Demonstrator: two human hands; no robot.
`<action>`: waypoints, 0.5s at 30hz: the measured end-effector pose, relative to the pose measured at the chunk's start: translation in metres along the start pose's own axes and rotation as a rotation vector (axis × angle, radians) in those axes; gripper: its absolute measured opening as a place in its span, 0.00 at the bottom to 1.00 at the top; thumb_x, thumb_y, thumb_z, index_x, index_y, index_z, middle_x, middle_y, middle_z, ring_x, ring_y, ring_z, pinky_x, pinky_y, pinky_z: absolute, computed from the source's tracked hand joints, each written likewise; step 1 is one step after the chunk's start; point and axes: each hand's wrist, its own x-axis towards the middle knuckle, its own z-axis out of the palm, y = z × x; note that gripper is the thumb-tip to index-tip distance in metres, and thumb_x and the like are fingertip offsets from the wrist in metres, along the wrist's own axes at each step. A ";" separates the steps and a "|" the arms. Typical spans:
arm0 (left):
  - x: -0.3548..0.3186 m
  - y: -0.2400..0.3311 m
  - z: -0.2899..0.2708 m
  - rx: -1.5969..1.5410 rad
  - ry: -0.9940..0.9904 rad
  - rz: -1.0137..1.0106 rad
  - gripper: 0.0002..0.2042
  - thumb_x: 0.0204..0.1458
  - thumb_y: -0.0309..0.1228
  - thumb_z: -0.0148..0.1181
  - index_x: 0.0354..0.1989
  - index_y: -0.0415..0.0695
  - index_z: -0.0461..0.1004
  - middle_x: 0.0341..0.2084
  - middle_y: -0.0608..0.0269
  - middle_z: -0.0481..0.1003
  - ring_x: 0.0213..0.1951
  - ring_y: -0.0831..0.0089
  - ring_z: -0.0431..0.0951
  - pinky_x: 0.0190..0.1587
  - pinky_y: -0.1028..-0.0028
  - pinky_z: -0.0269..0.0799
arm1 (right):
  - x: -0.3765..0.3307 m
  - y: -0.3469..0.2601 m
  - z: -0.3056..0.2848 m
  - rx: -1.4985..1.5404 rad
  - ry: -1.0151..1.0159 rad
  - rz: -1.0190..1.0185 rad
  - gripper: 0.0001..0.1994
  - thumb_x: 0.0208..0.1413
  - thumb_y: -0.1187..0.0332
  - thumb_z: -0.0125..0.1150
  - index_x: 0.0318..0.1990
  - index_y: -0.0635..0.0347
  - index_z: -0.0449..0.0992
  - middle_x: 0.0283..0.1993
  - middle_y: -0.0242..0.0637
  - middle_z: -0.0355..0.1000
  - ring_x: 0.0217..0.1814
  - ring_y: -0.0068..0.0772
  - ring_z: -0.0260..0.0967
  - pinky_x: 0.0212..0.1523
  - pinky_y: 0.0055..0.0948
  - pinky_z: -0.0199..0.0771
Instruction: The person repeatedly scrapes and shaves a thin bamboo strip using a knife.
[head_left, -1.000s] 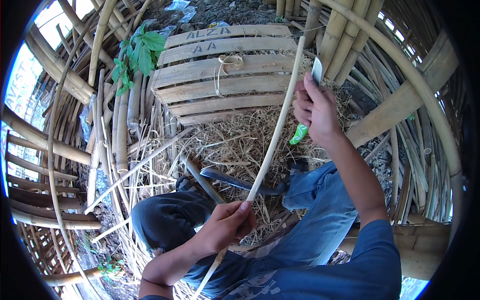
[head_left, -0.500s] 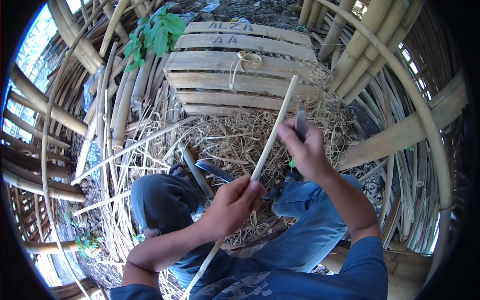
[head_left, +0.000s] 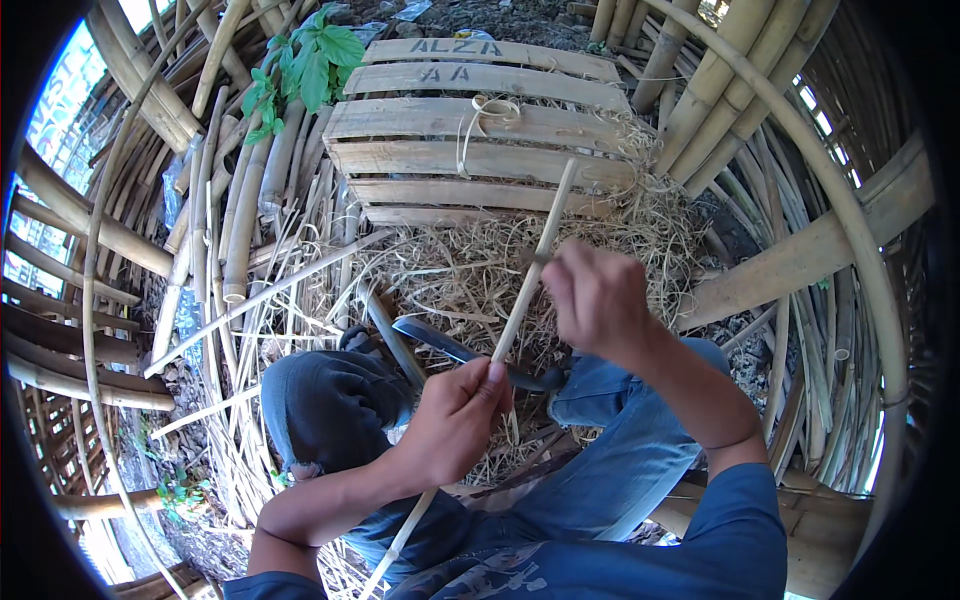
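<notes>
My left hand (head_left: pixel 460 415) is closed round a long pale bamboo strip (head_left: pixel 514 312). The strip slants from below my left forearm up past my fist, its free end in front of the wooden crate. In my right hand (head_left: pixel 602 300) is a small knife, mostly hidden by the fingers. Its grey blade (head_left: pixel 540 256) lies across the upper part of the strip. A larger dark-bladed knife (head_left: pixel 432 338) with a black handle rests between my knees, behind the strip and partly covered by my left hand.
A slatted wooden crate (head_left: pixel 420 160) stands ahead with a curled shaving (head_left: pixel 497 110) on it. Heaped shavings (head_left: pixel 650 250) lie in front. Bamboo poles (head_left: pixel 240 210) and strips crowd the left; a thick bamboo beam (head_left: pixel 760 280) crosses the right. A leafy plant (head_left: pixel 315 65) grows beside the crate.
My right hand has turned over and moved slightly left, bringing the small knife's blade from beside the strip onto it. The strip's upper end has shifted a little left.
</notes>
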 end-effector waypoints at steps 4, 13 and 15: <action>-0.005 -0.001 -0.003 -0.052 -0.049 -0.052 0.18 0.66 0.38 0.40 0.25 0.42 0.65 0.15 0.74 0.61 0.17 0.87 0.58 0.20 0.82 0.53 | 0.006 0.014 -0.001 -0.057 0.030 -0.019 0.14 0.62 0.62 0.48 0.25 0.59 0.66 0.12 0.37 0.63 0.12 0.38 0.65 0.14 0.35 0.63; -0.011 -0.005 -0.011 -0.073 -0.107 -0.067 0.18 0.66 0.38 0.40 0.26 0.41 0.66 0.14 0.73 0.60 0.16 0.86 0.57 0.19 0.81 0.52 | 0.005 0.016 -0.003 -0.008 0.035 -0.002 0.16 0.62 0.62 0.47 0.23 0.58 0.66 0.10 0.35 0.61 0.10 0.38 0.65 0.12 0.34 0.61; -0.011 -0.006 -0.009 -0.084 -0.129 -0.028 0.18 0.66 0.39 0.39 0.27 0.42 0.66 0.13 0.73 0.59 0.14 0.86 0.56 0.16 0.82 0.50 | 0.008 0.028 -0.005 -0.049 0.055 0.014 0.16 0.62 0.61 0.46 0.23 0.58 0.67 0.10 0.36 0.62 0.11 0.39 0.65 0.13 0.35 0.62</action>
